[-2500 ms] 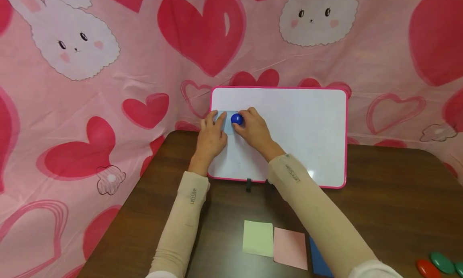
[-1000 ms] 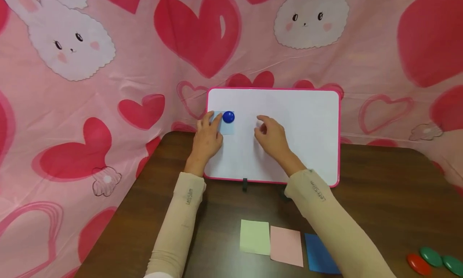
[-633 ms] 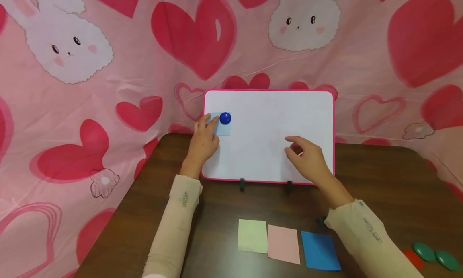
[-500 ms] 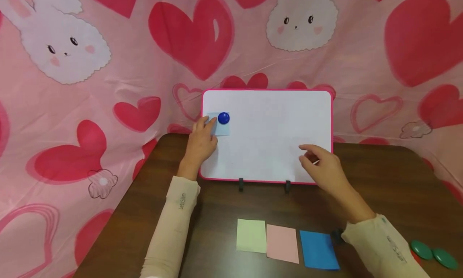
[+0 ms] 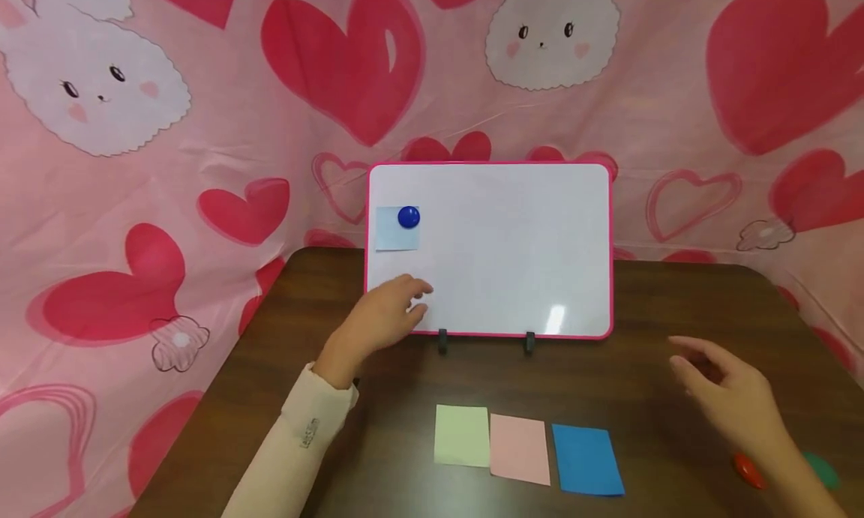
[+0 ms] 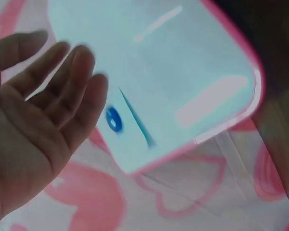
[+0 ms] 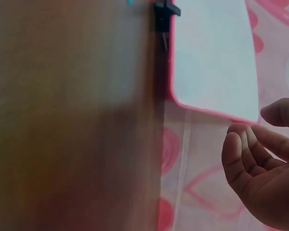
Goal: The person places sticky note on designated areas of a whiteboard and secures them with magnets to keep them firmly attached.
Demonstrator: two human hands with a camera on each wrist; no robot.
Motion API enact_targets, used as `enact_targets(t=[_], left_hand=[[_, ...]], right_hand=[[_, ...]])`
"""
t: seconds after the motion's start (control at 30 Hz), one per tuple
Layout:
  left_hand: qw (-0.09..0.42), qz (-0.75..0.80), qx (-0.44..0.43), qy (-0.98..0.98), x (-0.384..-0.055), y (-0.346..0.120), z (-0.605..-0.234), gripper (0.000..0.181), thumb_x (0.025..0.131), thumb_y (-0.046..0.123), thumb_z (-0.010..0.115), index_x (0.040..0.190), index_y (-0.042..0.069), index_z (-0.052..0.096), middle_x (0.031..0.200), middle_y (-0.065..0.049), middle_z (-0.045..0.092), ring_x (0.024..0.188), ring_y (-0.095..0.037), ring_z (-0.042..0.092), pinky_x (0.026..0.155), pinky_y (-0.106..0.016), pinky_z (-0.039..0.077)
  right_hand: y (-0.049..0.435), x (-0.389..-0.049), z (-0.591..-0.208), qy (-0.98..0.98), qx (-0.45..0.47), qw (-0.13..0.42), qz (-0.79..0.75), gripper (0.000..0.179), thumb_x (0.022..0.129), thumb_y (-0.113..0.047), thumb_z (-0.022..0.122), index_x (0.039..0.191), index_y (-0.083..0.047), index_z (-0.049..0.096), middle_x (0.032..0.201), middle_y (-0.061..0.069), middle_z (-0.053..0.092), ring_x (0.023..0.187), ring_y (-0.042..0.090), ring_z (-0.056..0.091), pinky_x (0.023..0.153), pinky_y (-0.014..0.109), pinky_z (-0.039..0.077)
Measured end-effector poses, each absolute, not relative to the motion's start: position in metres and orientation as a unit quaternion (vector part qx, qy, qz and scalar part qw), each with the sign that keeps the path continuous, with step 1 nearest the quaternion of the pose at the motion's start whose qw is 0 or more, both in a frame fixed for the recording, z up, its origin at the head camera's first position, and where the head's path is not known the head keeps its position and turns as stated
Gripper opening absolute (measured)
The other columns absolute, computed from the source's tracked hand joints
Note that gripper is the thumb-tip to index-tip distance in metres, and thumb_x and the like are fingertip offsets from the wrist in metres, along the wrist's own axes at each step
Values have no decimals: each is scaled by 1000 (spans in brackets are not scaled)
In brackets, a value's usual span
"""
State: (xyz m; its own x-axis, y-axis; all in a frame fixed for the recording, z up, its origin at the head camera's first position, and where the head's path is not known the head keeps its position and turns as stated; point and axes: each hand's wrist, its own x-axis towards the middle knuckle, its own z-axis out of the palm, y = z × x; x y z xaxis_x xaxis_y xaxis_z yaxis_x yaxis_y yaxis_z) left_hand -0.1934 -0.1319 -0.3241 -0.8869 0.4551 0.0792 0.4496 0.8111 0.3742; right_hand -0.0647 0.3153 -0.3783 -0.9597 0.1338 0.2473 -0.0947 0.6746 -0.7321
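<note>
A light blue sticky note (image 5: 394, 237) hangs at the upper left of the whiteboard (image 5: 513, 248), under a round blue magnet (image 5: 408, 217). My left hand (image 5: 381, 315) hovers before the board's lower left with loosely bent fingers and nothing in them; the left wrist view shows its bare palm (image 6: 29, 125). Over the table to the right, my right hand (image 5: 736, 398) holds nothing, thumb and fingers apart. Below its wrist lie a red magnet (image 5: 749, 471) and a green magnet (image 5: 821, 469), partly hidden by the forearm.
Green (image 5: 462, 435), pink (image 5: 520, 448) and blue (image 5: 588, 459) sticky notes lie in a row on the dark wooden table (image 5: 648, 308). Two black clips (image 5: 442, 341) support the board's lower edge. Behind it hangs a pink curtain (image 5: 466, 98) with hearts and rabbits.
My right hand has let go of the blue magnet and moved right and down, off the board. My left hand has come off the light blue note and lowered. The note stays up under the magnet.
</note>
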Motion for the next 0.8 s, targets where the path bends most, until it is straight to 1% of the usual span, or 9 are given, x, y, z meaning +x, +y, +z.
enact_targets(t=[0.13, 0.33, 0.43, 0.5, 0.57, 0.63, 0.67, 0.73, 0.8], left_hand=[[77, 190, 283, 937, -172, -123, -334, 25, 97, 22, 68, 119, 11, 69, 103, -1, 67, 93, -19, 64, 84, -39, 54], [156, 158, 296, 929, -146, -110, -357, 16, 93, 28, 73, 104, 16, 70, 86, 9, 61, 76, -9, 57, 72, -31, 52], [169, 123, 287, 935, -136, -102, -366, 24, 91, 33, 76, 103, 14, 68, 85, 7, 59, 75, -11, 57, 69, -32, 51], [168, 92, 280, 941, -130, -97, -371, 35, 88, 39, 78, 107, 11, 68, 91, 2, 60, 81, -15, 60, 71, -34, 52], [164, 65, 269, 947, -125, -93, -375, 49, 85, 44, 80, 114, 7, 67, 98, -3, 62, 90, -19, 62, 75, -38, 54], [158, 49, 258, 952, -120, -89, -380, 58, 82, 45, 82, 120, 4, 66, 106, -8, 62, 97, -24, 63, 78, -41, 55], [155, 46, 253, 954, -119, -88, -382, 60, 82, 44, 83, 122, 3, 65, 107, -10, 62, 98, -26, 63, 78, -42, 55], [151, 43, 247, 956, -116, -85, -385, 60, 81, 41, 84, 123, 2, 64, 109, -12, 61, 99, -28, 62, 79, -43, 55], [147, 43, 246, 957, -114, -83, -388, 56, 82, 35, 84, 122, 2, 63, 108, -12, 62, 98, -28, 62, 80, -42, 55]], right_hand=[[331, -45, -387, -905, -48, 121, 405, 33, 100, -25, 66, 130, -11, 64, 88, -9, 70, 72, 6, 65, 57, 20, 51], [344, -26, -398, -906, -78, 102, 403, 39, 102, -27, 63, 133, -5, 60, 89, -9, 71, 75, 2, 65, 59, 20, 51], [352, -18, -404, -901, -106, 86, 413, 41, 102, -30, 62, 136, -8, 60, 88, -15, 70, 74, 1, 66, 58, 21, 52], [357, -13, -407, -895, -137, 69, 418, 45, 102, -36, 61, 138, -9, 59, 88, -19, 68, 73, 0, 66, 57, 22, 53], [362, -9, -411, -900, -164, 61, 400, 49, 101, -40, 61, 138, -7, 58, 89, -20, 67, 72, -5, 61, 56, 20, 50], [365, -6, -417, -913, -179, 70, 359, 50, 101, -41, 61, 134, -4, 60, 89, -11, 70, 69, -10, 54, 56, 22, 47], [365, -4, -420, -923, -176, 76, 334, 51, 101, -40, 61, 131, 1, 60, 89, -5, 70, 69, -7, 54, 58, 27, 48], [367, 0, -428, -944, -169, 85, 270, 49, 101, -38, 61, 124, 5, 61, 88, 4, 69, 67, -4, 50, 59, 31, 43], [369, 3, -436, -957, -157, 83, 230, 48, 101, -37, 60, 119, 7, 62, 84, 11, 66, 66, 7, 53, 57, 37, 43]])
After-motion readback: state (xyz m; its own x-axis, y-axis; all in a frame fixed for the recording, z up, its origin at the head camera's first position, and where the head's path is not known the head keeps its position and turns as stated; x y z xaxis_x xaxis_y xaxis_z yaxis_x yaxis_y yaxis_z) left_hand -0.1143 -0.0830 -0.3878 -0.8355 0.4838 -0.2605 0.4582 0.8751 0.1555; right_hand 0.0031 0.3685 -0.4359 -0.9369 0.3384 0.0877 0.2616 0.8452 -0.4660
